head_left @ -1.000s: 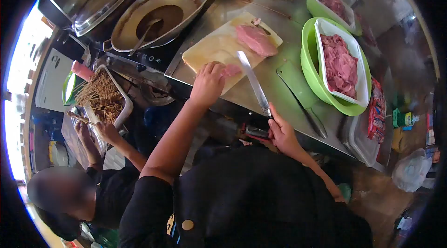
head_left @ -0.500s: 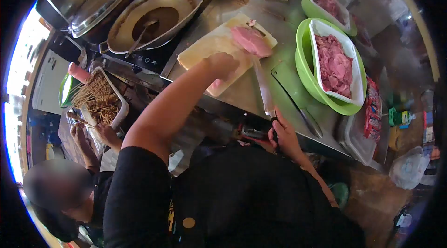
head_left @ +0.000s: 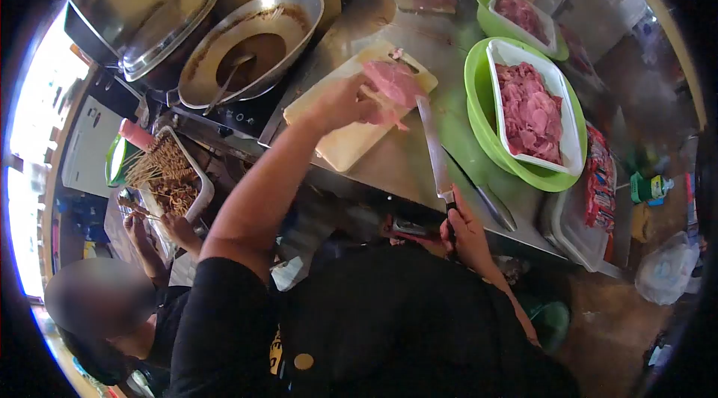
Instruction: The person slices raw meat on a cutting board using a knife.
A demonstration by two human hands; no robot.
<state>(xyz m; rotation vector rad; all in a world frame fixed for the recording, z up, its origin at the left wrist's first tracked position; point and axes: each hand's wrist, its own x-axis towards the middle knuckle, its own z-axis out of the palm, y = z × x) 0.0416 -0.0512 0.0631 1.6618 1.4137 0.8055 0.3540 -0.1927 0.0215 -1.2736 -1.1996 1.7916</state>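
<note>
Gripped the knife (head_left: 434,147) by its handle (head_left: 451,207) in the right hand (head_left: 467,233), apparently for safe reach, and curled the left hand (head_left: 344,106), with a hold too hidden to tell, perhaps to steady the meat (head_left: 394,82) just beyond it on the board (head_left: 348,148).

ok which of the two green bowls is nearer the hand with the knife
The front green bowl, nearer the right hand holding the knife; the other green bowl sits beyond it, toward the top of the view.
</note>
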